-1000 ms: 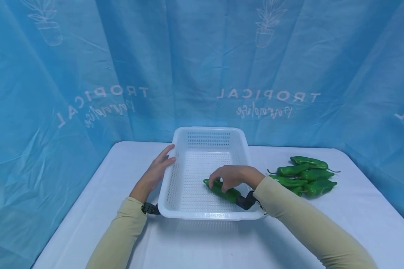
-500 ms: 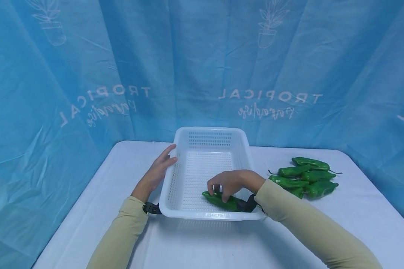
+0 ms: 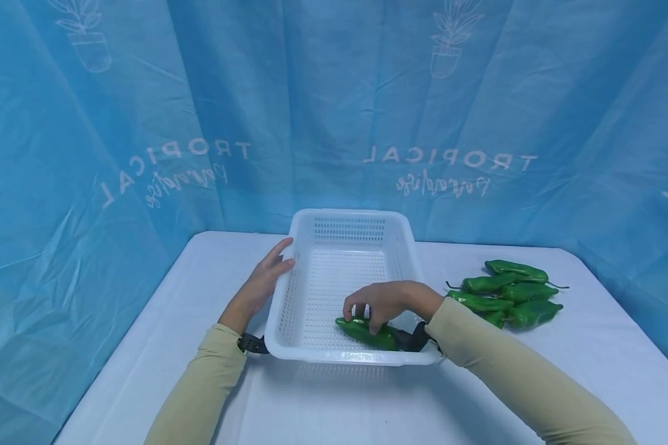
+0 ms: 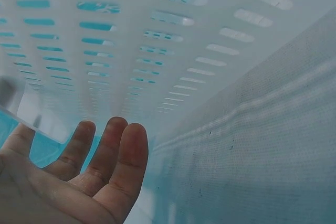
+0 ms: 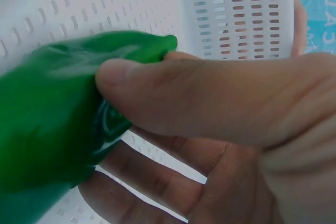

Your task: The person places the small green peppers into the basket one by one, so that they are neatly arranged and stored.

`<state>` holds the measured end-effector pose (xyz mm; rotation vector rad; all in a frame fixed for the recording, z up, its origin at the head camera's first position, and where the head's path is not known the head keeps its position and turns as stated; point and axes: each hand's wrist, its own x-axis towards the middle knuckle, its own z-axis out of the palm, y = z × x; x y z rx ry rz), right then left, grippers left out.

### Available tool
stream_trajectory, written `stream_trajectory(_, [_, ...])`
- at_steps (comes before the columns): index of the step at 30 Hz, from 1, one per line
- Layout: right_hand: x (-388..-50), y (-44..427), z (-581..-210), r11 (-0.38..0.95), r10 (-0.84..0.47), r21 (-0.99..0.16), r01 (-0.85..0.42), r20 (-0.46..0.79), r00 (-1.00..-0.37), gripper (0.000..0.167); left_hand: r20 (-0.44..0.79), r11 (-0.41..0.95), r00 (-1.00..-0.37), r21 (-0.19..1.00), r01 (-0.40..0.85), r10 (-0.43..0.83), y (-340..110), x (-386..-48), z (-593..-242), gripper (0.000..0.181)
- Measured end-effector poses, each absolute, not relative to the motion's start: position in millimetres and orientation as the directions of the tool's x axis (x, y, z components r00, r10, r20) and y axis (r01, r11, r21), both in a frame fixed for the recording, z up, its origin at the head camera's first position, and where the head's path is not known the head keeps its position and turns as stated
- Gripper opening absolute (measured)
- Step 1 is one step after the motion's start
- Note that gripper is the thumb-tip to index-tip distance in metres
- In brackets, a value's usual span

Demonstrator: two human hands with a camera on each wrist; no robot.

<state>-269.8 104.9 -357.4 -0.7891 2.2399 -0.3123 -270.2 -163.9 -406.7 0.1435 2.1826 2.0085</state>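
Note:
A white plastic basket [image 3: 339,357] with slotted walls stands on the table. Outside its left wall is my left hand [image 3: 261,281], touching the rim with thumb and index finger. The left wrist view has its other fingers [image 4: 134,148] extended, apart from the slotted wall. My right hand [image 3: 386,301] reaches into the basket's near part and grips a glossy green pepper [image 3: 362,332] between thumb and fingers. In the right wrist view, the thumb lies over the green pepper [image 5: 58,98], with fingers underneath. The pepper's right end is hidden behind a black wrist strap.
Several more green peppers [image 3: 506,290] lie piled on the white-covered table [image 3: 334,408], to the right of the basket. A blue printed curtain [image 3: 334,123] hangs behind the table and along its sides.
My right hand has lowered the green pepper toward the basket's near wall, then kept almost still over the last half second. My left hand stays at the left rim.

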Motion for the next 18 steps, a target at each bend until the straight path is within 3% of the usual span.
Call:
stream_trajectory(7, [-268.2,105.9,-357.4,0.776,-0.631,-0.46,-0.431,-0.569,-0.528,0.048,-0.065,0.086,-0.981,0.995,-0.05,0.18,-164.3,-270.2,-405.8,0.065])
stream_trajectory(18, [-266.3,107.1,-356.0,0.745,-0.666,-0.507,-0.434,-0.607,-0.434,0.058,-0.064,0.096,-0.98,0.994,-0.046,0.186,-165.0,-268.9,-404.2,0.065])
